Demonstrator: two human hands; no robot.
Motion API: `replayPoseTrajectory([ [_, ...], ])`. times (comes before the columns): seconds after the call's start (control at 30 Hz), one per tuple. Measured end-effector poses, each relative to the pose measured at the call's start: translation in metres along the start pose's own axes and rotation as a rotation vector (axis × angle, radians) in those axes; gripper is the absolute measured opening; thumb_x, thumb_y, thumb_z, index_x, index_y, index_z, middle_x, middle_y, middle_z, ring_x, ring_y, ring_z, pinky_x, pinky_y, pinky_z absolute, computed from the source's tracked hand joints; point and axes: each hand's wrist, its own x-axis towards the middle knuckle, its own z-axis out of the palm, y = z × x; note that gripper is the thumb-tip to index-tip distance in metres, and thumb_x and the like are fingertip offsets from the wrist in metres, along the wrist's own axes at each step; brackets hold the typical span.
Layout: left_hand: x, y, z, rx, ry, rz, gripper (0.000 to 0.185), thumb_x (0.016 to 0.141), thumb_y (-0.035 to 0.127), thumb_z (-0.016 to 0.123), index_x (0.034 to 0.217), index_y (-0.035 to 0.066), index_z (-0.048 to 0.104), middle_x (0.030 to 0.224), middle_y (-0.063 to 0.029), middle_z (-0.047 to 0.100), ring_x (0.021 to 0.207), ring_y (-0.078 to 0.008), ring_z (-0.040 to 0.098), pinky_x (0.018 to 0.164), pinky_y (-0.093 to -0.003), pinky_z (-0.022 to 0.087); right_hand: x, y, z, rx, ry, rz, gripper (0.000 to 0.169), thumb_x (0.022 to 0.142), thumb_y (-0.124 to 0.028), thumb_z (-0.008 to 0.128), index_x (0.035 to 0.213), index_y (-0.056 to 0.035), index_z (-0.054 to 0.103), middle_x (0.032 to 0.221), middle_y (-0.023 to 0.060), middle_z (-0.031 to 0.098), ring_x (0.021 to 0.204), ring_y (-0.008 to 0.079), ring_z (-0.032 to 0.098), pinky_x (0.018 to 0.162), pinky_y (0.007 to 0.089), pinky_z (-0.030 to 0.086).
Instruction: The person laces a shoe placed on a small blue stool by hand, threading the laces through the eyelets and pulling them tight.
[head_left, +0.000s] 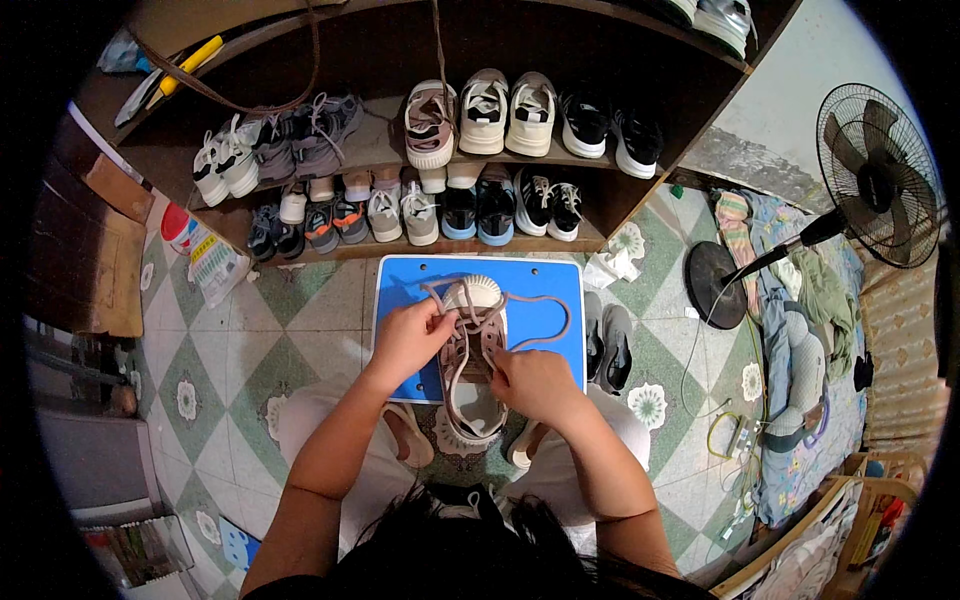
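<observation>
A pinkish-brown sneaker (476, 360) rests on a small blue table (405, 281) before me. Its pale toe cap points away from me, and its heel hangs past the table's near edge. The shoelace (564, 307) runs through the eyelets close to the toe, and a long loop of it lies to the right on the blue top. My left hand (409, 341) pinches the lace between thumb and forefinger at the shoe's left side. With bent fingers, my right hand (538, 384) grips the right eyelet edge of the sneaker; its fingertips are partly hidden.
Beyond the table stands a wooden shoe rack (386, 154) with several pairs of shoes. Grey shoes (616, 349) sit on the tiled floor to the right. Farther right are a standing fan (870, 180), a power strip (742, 436) with cables, and bedding (776, 315).
</observation>
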Motion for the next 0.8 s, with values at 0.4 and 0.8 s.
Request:
replayPoseTrajectory([
  [0.4,0.0003,-0.0037,0.0041,0.122,-0.078,0.024,0.024,0.086,0.028,0.062,0.078,0.005,0.060,0.063,-0.0107,0.061,0.056,-0.0289,0.060,0.052,-0.0383,0.045,0.0002,0.0002,0.0017,0.002,0.011,0.009,0.024,0.079,-0.027,0.059,0.076,-0.0035,0.062,0.062,0.0154,0.063,0.058,0.0330,0.064,0.052,0.0447,0.051],
  [0.8,0.0003,-0.0087,0.0073,0.219,-0.159,-0.025,0.024,0.085,0.029,0.062,0.077,0.007,0.060,0.063,-0.0099,0.062,0.062,-0.0301,0.062,0.055,-0.0396,0.046,0.0010,0.0013,0.0034,-0.014,-0.025,0.014,0.027,0.080,-0.030,0.059,0.075,-0.0039,0.063,0.063,0.0144,0.064,0.059,0.0325,0.065,0.052,0.0438,0.051],
])
